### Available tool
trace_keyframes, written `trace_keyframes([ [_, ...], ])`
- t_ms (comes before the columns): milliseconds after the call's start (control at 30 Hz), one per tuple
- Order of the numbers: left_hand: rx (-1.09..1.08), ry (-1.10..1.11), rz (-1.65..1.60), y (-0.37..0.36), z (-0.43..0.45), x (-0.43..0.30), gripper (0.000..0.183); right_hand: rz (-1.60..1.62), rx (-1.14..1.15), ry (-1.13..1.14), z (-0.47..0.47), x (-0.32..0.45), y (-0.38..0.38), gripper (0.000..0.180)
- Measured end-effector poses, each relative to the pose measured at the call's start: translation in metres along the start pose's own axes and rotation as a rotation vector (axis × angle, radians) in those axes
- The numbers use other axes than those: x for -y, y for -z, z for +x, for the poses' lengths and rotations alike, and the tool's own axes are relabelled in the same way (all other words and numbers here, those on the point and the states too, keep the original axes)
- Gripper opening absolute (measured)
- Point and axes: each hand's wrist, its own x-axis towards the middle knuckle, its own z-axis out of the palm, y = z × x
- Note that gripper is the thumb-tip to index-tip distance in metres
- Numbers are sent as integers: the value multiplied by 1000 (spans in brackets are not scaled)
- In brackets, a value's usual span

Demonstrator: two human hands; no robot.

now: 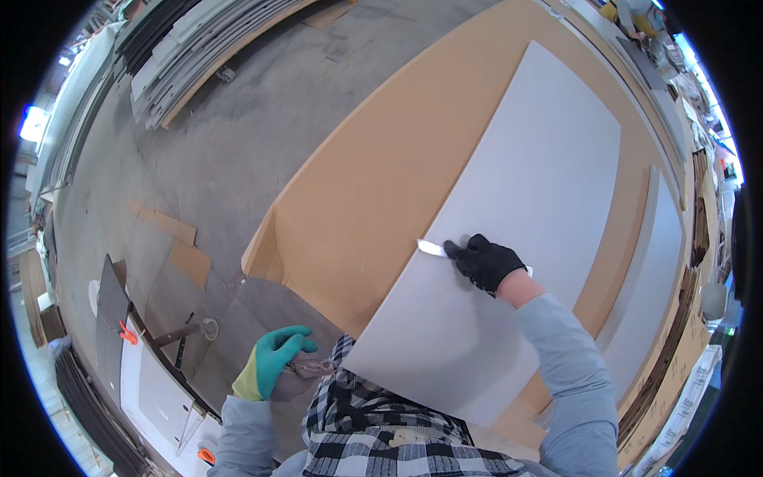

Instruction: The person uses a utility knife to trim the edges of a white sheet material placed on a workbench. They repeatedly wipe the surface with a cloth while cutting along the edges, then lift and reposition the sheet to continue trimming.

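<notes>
My right hand (486,262), in a black glove, is closed on a scraper-like tool whose flat metal blade (431,248) reaches the left edge of a light grey panel (536,155). That panel lies on brown cardboard (381,167) in front of me. Lower left, my left hand (277,358) wears a green and yellow glove and holds a crumpled brownish rag (307,368) beside my checked garment, off the panel's near corner.
Another grey panel piece (644,262) lies on the cardboard at right. Stacked grey panels (208,53) stand at upper left, with cardboard scraps (191,262) on the floor. A white panel (155,393) with orange clamps (127,334) is at lower left. A person (638,18) is at far upper right.
</notes>
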Motion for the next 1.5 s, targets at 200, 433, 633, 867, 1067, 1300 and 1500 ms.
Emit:
trace_keyframes([
  [200, 16, -140, -225, -27, 7, -42, 39, 527, -36, -191, 31, -18, 36, 43],
  [433, 420, -575, 110, -117, 35, -101, 52, 319, -255, -243, 66, -16, 91, 53],
  [633, 771, -1459, 1397, -196, 141, -81, 62, 200, -537, 124, 94, -74, 75, 48],
  [867, 216, -1867, 1355, -297, 311, -224, 49, 245, -1046, 45, -56, -174, -22, 65],
  [1067, -324, -1905, 1441, -375, 425, -333, 40, 1528, -968, -523, -191, -214, -191, 50],
  [1300, 386, -1800, 1135, -478, 322, -224, 32, 1422, -779, -898, -257, -174, -378, 46],
  [1500, 894, -1840, 1090, -435, 151, -45, 30, 1634, -661, -1120, -265, -139, -404, 48],
])
